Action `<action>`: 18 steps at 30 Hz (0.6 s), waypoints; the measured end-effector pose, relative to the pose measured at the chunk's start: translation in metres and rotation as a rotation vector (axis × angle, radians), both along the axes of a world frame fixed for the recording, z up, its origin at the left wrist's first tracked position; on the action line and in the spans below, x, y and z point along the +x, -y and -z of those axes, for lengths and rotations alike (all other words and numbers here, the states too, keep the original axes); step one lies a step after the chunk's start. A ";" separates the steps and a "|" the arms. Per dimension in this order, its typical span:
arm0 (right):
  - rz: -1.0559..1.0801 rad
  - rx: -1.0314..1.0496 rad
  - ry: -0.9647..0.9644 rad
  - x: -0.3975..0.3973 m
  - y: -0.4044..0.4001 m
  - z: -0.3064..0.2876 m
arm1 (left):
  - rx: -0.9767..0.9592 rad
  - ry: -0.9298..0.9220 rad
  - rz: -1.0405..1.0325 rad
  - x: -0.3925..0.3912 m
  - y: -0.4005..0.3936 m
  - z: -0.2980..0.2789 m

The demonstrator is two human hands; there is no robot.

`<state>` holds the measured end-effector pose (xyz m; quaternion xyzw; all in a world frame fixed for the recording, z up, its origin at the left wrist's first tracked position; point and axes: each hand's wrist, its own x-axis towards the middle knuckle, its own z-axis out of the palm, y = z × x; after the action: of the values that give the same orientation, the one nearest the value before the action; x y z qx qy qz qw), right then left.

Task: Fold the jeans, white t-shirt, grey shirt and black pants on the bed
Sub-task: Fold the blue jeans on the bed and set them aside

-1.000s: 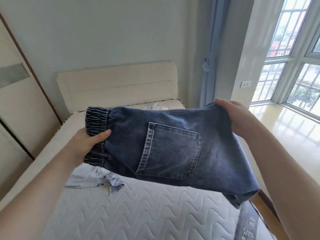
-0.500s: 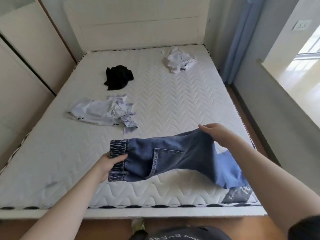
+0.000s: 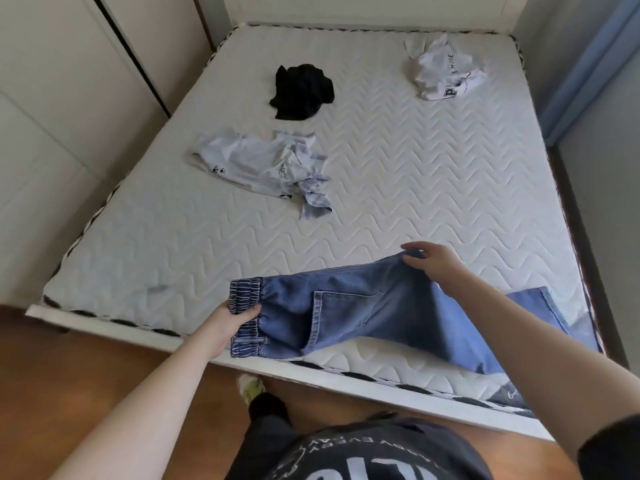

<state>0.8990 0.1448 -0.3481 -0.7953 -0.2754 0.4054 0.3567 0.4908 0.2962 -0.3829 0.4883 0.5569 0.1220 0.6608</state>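
Note:
Blue jeans (image 3: 374, 313) lie across the near edge of the bed, elastic waistband to the left, back pocket up, legs trailing right. My left hand (image 3: 228, 322) grips the waistband. My right hand (image 3: 433, 263) holds the jeans' far edge near the crotch, fingers partly spread. A crumpled grey shirt (image 3: 266, 166) lies mid-left on the mattress. Black pants (image 3: 303, 91) sit bunched behind it. A white t-shirt (image 3: 445, 72) with black print is crumpled at the far right.
The white quilted mattress (image 3: 398, 188) fills the view. A wardrobe (image 3: 69, 98) stands at the left, a blue curtain (image 3: 588, 64) at the right. Wooden floor (image 3: 86, 375) and my own leg and foot (image 3: 251, 388) are below the bed's near edge.
The jeans came down from in front of me, at chest height, onto the bed's near edge. My view tilted down from the headboard to the mattress. Both hands kept hold of the jeans.

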 end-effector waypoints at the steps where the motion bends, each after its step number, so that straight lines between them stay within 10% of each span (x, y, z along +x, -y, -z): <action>1: -0.024 -0.006 0.030 -0.009 -0.011 0.005 | -0.002 -0.008 -0.012 -0.010 -0.008 0.007; 18: -0.173 -0.235 0.132 -0.204 -0.283 0.113 | 0.011 -0.232 -0.044 -0.228 -0.240 0.102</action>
<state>0.6948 0.4273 -0.4614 -0.8299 -0.3165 0.4108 0.2060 0.2629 0.5360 -0.4846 0.4902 0.6396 0.0822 0.5863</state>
